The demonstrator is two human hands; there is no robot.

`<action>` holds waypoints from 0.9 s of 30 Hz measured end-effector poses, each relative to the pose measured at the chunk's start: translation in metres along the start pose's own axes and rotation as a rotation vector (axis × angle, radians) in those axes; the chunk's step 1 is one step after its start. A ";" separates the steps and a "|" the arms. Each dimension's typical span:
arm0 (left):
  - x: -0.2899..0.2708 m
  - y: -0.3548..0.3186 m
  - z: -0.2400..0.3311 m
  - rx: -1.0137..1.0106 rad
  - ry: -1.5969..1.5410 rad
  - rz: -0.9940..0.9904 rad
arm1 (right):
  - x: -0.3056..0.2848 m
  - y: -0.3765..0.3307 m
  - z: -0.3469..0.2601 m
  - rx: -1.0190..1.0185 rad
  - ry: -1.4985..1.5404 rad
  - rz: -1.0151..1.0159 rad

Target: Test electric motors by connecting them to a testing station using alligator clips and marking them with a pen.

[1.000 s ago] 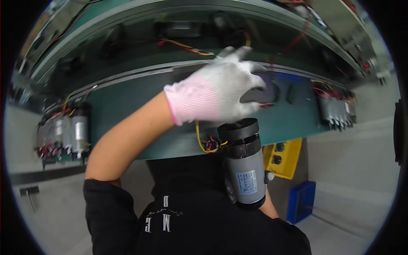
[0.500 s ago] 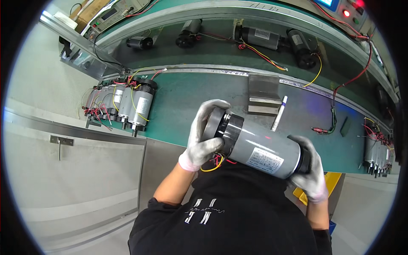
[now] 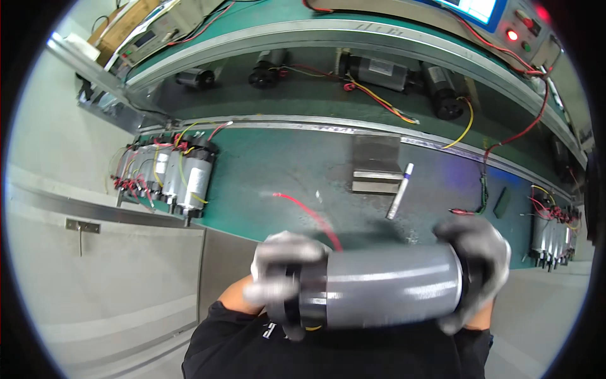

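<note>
A large grey cylindrical electric motor (image 3: 391, 284) with black ends lies level across my front, above the near edge of the green-topped bench (image 3: 252, 208). My left hand (image 3: 284, 268), in a whitish glove, wraps round its black left end. Gloved too, my right hand (image 3: 483, 268) grips the black cap at the other end. Both hands are smeared by motion. From the motor's left part a red wire (image 3: 309, 211) stretches over the bench top. Beyond the motor stand a dark metal V-shaped block (image 3: 375, 164) and, beside it, a white marker pen (image 3: 400, 191).
Several motors with loose wires stand in a row at the left (image 3: 197, 180), and another group (image 3: 550, 230) at the right. More motors (image 3: 379, 71) lie behind the metal rail under the shelf. A red-and-black test lead (image 3: 467, 211) hangs down to the bench's right side.
The motor has come nearer, levelled out and rolled, so its label no longer shows. Its red wire now lies out over the bench. Both hands still hold the ends.
</note>
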State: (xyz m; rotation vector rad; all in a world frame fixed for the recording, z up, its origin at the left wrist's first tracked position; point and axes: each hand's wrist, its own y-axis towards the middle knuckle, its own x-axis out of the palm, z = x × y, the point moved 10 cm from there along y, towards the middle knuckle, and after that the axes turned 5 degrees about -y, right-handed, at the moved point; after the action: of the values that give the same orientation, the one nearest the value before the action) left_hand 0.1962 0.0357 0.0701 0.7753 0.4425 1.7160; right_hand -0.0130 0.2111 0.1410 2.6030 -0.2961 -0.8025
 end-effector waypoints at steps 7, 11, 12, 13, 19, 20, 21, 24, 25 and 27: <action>-0.123 0.069 -0.142 -0.176 0.351 0.445 | -0.027 0.034 0.209 0.552 -0.202 0.374; -0.165 0.078 -0.171 -0.307 0.456 0.412 | -0.035 0.040 0.226 0.521 -0.462 0.513; -0.160 0.082 -0.160 -0.290 0.550 0.408 | -0.035 0.039 0.224 0.529 -0.548 0.498; -0.154 0.082 -0.144 -0.276 0.648 0.413 | -0.040 0.022 0.205 0.476 -0.578 0.637; -0.026 0.119 -0.100 0.125 1.161 -0.464 | 0.104 0.006 0.163 0.444 -0.214 0.257; -0.004 0.108 -0.113 0.062 1.076 -0.689 | 0.116 -0.002 0.176 0.593 0.041 0.115; 0.008 0.109 -0.114 0.059 1.052 -0.695 | 0.129 -0.019 0.181 0.741 0.303 -0.020; 0.049 0.057 -0.164 -0.323 1.131 -1.311 | 0.095 -0.055 0.171 0.692 0.318 -0.148; 0.060 0.050 -0.168 -0.314 1.110 -1.311 | 0.067 -0.057 0.159 0.476 0.066 -0.163; 0.087 0.043 -0.174 -0.237 1.054 -1.279 | -0.007 -0.072 0.155 0.425 -0.335 0.146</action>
State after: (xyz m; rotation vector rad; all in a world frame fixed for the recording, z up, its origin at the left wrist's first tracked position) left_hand 0.0330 0.1236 -0.0025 -0.6297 1.1008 0.7481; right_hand -0.1023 0.2298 -0.0041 2.7697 -0.8238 -1.2353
